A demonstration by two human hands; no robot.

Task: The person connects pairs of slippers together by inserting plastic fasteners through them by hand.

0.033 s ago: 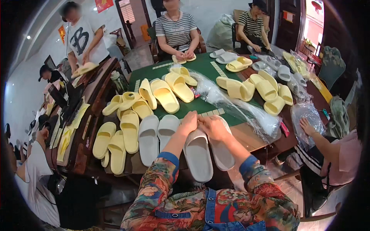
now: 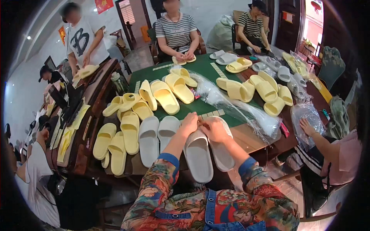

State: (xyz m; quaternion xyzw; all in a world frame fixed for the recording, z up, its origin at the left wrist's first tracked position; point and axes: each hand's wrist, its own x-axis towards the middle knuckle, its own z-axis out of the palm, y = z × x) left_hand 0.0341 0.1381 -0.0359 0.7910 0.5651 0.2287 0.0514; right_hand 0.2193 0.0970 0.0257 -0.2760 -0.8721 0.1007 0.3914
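Observation:
A pair of pale grey slide slippers lies side by side at the near table edge, heels toward me. My left hand [image 2: 189,125] grips the far end of the left grey slipper [image 2: 198,159]. My right hand [image 2: 214,129] covers the far end of the right grey slipper [image 2: 222,156]. The two hands touch each other above the slippers. My sleeves are flowered, with blue cuffs.
A second grey pair [image 2: 149,140] lies just to the left, then several yellow slippers [image 2: 130,133]. The green table [image 2: 204,69] holds more yellow pairs and clear plastic bags [image 2: 246,111]. Other people sit and stand around; a person's hand [image 2: 306,127] rests at the right.

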